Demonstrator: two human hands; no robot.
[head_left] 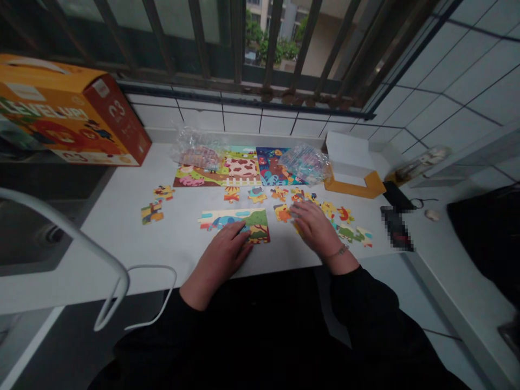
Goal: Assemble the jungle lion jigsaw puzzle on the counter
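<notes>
From my end I see the left hand resting on the near edge of the partly joined puzzle, fingers extended. To the puzzle's right, I have the right hand with its fingertips by an orange piece. More loose pieces lie right of the puzzle, and two small clusters sit to its left. Behind the puzzle I make out a farm picture and a dark blue picture, both partly under clear plastic bags. An open box stands beyond the puzzle, to the right.
</notes>
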